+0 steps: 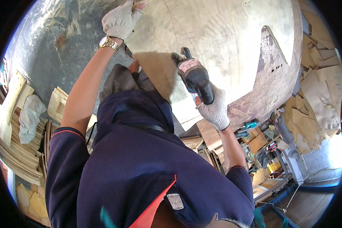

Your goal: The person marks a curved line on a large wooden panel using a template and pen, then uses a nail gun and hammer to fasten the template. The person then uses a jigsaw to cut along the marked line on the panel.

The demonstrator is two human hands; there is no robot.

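Note:
A large pale sheet, which looks like thin plywood, lies across the worktop with several drawn lines on it. My right hand, in a white knit glove, is closed round the rear handle of a black jigsaw with a worn pinkish patch. The jigsaw rests on the sheet near its near edge. Further left and far, my left hand, also gloved with bare fingertips, lies on the sheet's left edge, fingers apart. A gold-coloured watch is on that wrist. The jigsaw's blade is hidden.
A narrow pointed notch opens the sheet's right side, showing the worn worktop beneath. Stacked thin boards and a whitish plastic bag are at left. At right are wood offcuts, a teal power tool and a cable.

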